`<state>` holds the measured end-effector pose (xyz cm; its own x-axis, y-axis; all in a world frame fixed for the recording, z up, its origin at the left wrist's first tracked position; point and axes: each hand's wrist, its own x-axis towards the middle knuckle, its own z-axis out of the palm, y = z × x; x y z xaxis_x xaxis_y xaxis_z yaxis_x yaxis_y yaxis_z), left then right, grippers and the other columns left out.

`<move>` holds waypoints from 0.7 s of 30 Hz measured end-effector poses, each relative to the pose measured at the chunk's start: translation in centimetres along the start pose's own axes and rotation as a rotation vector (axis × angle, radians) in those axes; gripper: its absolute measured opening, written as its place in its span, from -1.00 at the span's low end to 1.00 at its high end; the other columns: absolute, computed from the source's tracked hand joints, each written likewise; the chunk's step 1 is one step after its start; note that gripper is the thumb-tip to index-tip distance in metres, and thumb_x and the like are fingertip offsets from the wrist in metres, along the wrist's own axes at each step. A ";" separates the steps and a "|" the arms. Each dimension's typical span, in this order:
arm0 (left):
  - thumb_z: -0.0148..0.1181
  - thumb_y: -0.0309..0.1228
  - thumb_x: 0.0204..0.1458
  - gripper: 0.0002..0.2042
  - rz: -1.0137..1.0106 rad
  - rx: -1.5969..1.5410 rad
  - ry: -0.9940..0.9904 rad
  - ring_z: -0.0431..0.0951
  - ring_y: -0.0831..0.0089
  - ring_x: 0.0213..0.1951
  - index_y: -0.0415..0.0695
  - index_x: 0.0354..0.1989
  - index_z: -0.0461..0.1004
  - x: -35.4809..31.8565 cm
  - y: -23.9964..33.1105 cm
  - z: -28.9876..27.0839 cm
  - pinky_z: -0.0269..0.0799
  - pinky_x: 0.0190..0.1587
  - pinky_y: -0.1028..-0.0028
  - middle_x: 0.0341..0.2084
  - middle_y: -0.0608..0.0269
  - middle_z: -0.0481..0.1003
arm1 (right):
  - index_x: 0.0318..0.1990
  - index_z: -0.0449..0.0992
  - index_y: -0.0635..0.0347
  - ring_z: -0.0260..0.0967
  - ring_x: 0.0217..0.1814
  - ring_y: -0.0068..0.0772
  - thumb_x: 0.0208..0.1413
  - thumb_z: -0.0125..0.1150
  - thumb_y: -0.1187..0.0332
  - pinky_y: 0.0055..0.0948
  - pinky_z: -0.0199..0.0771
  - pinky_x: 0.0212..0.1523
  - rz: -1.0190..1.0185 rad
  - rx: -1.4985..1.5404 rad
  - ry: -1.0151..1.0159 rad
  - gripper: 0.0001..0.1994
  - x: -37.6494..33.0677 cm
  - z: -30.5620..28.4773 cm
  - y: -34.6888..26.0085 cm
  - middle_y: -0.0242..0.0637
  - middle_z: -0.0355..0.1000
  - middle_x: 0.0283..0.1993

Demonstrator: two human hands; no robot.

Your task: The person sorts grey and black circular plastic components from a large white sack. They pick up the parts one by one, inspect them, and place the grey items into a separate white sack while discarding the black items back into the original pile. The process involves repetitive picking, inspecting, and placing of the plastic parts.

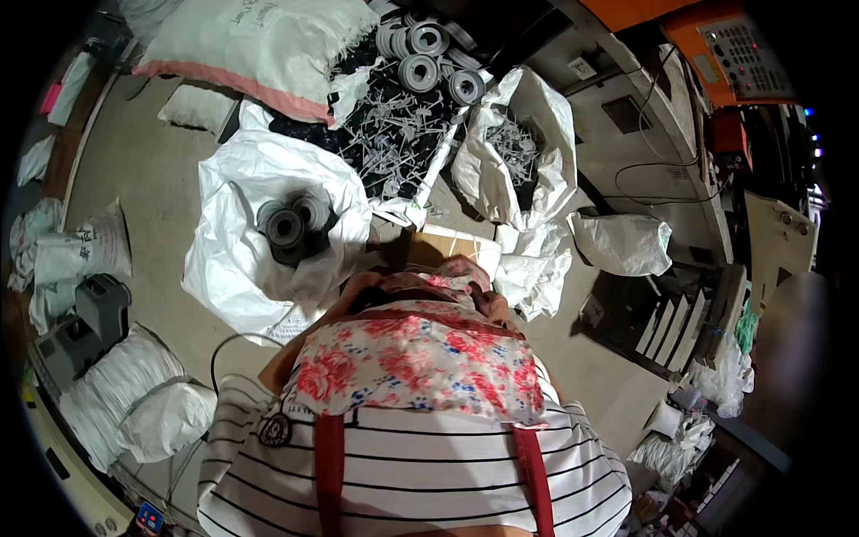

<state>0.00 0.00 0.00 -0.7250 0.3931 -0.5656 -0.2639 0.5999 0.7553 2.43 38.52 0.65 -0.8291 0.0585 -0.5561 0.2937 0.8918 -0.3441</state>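
My arms reach forward on both sides of a pink-flowered apron point(420, 358). My left hand point(361, 285) is near the right rim of an open white sack point(224, 251), its fingers lost in shadow and behind the cloth. Inside that sack lie several dark grey ring-shaped parts point(284, 227). Close to the apron's other side is my right hand point(495, 307), fingers also hidden. Whether either hand holds anything cannot be seen. Just ahead of the apron stands a tan cardboard-like box point(438, 248) with white strips across it.
Thin grey plastic scraps point(394, 134) lie heaped on black material, with grey spool-like rings point(419, 72) behind. An open white bag point(559, 134) also holds scraps. A large stuffed sack point(259, 45) lies at the far left. Grey cases point(103, 309) stand left; a machine cabinet point(644, 161) stands right.
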 end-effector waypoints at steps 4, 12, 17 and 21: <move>0.23 -0.16 -0.09 -0.63 -0.081 -0.054 0.044 0.52 0.09 -0.20 -0.10 -0.14 0.54 -0.7 -1.7 -1.4 0.40 -0.14 0.28 -0.26 0.03 0.55 | -0.20 0.55 0.25 0.50 -0.44 -0.23 0.07 0.14 0.21 -0.34 0.47 -0.39 -0.158 0.028 0.104 -0.71 3.5 -4.3 -6.0 -0.08 0.51 -0.45; 0.27 -0.13 -0.14 -0.60 -0.215 -0.210 0.165 0.52 0.08 -0.20 -0.08 -0.13 0.54 0.8 -1.5 -1.0 0.41 -0.15 0.27 -0.26 0.03 0.54 | -0.12 0.51 0.17 0.43 -0.23 0.10 0.07 0.06 0.27 -0.14 0.44 -0.23 -0.243 -0.167 -0.081 -0.73 10.1 -11.6 -16.4 0.03 0.49 -0.29; 0.30 -0.10 -0.17 -0.56 -0.330 -0.291 0.370 0.53 0.08 -0.18 -0.07 -0.11 0.54 2.8 -0.1 -0.6 0.42 -0.14 0.28 -0.24 0.03 0.54 | -0.09 0.49 0.21 0.42 -0.26 0.01 0.10 0.03 0.24 -0.13 0.41 -0.20 -0.410 -0.354 -0.479 -0.69 18.0 -11.6 -16.3 -0.01 0.49 -0.29; 0.24 -0.08 -0.10 -0.55 -0.409 -0.480 0.541 0.53 0.11 -0.14 -0.08 -0.07 0.52 4.1 1.7 -2.4 0.42 -0.09 0.28 -0.21 0.03 0.53 | -0.10 0.49 0.20 0.42 -0.22 -0.09 0.12 0.01 0.18 -0.23 0.40 -0.18 -0.521 -0.267 -0.628 -0.68 21.8 -13.2 -19.5 -0.09 0.50 -0.28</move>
<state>-4.97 0.99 -0.27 -0.6864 -0.2539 -0.6815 -0.7270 0.2117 0.6532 -27.63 28.31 5.24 -0.3865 -0.5769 -0.7196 -0.2388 0.8162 -0.5261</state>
